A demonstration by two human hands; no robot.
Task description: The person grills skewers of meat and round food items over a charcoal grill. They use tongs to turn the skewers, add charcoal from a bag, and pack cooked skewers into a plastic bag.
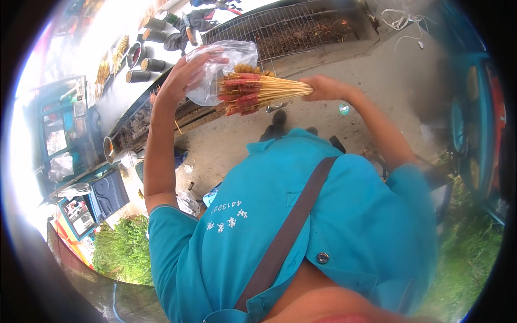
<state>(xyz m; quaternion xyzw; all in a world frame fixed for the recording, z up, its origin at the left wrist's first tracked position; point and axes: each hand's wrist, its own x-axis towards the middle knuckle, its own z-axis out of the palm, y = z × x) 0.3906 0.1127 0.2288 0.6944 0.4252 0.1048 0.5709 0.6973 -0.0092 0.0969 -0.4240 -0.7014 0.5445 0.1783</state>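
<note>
My left hand [190, 74] is in or behind a clear plastic bag [208, 91], its fingers spread against the film. With my right hand [327, 88] I grip a thick bundle of bamboo skewers [278, 87] by their bare ends. Red meat pieces on the skewers point left, at the bag. Some yellowish-brown pieces [246, 68] show along the far side of the bundle. The bag overlaps the meat ends; I cannot tell whether they are inside it.
Ahead lies a charcoal trough [299, 36] under a wire grate. A second grill [137, 125] is at left, beside a white table with several dark canisters [152, 64], a bowl [135, 54] and more skewers [120, 52]. A metal pot [109, 150] stands near its end.
</note>
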